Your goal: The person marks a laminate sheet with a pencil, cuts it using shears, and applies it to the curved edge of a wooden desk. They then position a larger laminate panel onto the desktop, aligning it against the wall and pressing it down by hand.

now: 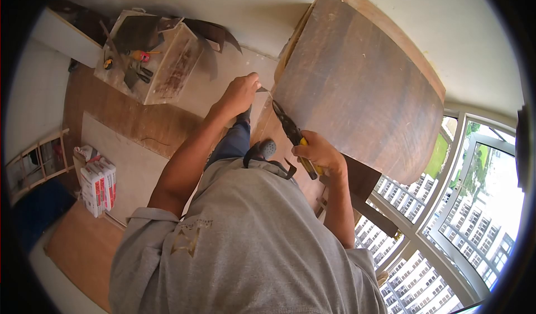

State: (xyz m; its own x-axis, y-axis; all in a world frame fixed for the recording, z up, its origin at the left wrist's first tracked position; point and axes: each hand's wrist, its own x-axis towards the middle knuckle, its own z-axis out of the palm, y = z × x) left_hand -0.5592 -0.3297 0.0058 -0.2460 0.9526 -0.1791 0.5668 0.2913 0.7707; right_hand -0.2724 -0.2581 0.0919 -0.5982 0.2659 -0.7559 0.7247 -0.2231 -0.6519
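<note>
Your right hand [319, 155] gripped yellow-handled snips [290, 127] against the dark woodgrain panel [357, 85] while your left hand [240, 93] pinched its edge.

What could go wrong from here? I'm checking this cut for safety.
1. The left hand pinches the edge of the laminate sheet just ahead of the snips in the right hand, so fingers might get nicked.
2. The sheet is bowed; it could flex, and the cut may wander or split.
</note>
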